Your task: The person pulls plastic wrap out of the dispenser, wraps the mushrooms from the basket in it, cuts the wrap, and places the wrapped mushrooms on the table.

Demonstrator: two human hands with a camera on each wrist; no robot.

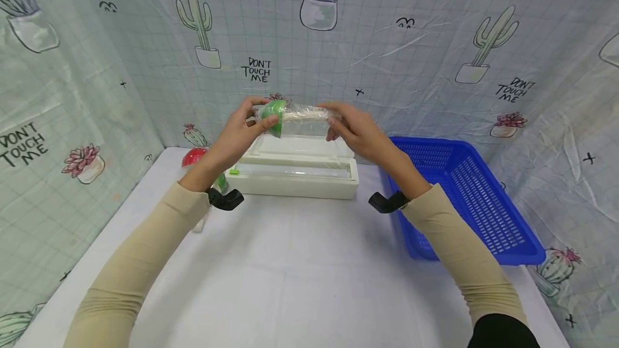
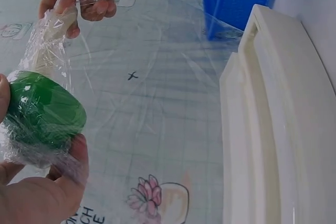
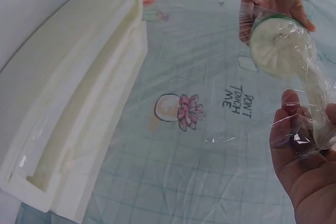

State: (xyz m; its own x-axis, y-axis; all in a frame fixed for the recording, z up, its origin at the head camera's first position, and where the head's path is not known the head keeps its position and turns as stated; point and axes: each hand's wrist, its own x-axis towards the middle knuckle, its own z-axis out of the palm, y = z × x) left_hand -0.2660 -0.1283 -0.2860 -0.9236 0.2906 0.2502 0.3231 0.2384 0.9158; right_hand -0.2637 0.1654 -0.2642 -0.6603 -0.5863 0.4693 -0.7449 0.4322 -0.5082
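A mushroom-shaped piece (image 1: 277,109) with a green cap and a cream stem is held up sideways above the back of the table. Clear cling film (image 2: 51,45) is wrapped about it, and a sheet of the film stretches from it toward the white cling film dispenser (image 1: 295,185). My left hand (image 1: 240,127) grips the capped end, thumb on the near side. At the stem's end my right hand (image 1: 357,129) pinches the stem and film between thumb and fingers. In the right wrist view the cap's pale underside (image 3: 278,45) shows through the film.
The dispenser's lid (image 1: 300,146) stands raised at the back, with a small green piece (image 1: 234,172) at its left end. A blue plastic basket (image 1: 483,197) sits on the right. Partly behind my left arm is a red rounded thing (image 1: 193,156). Patterned cloth surrounds the white table.
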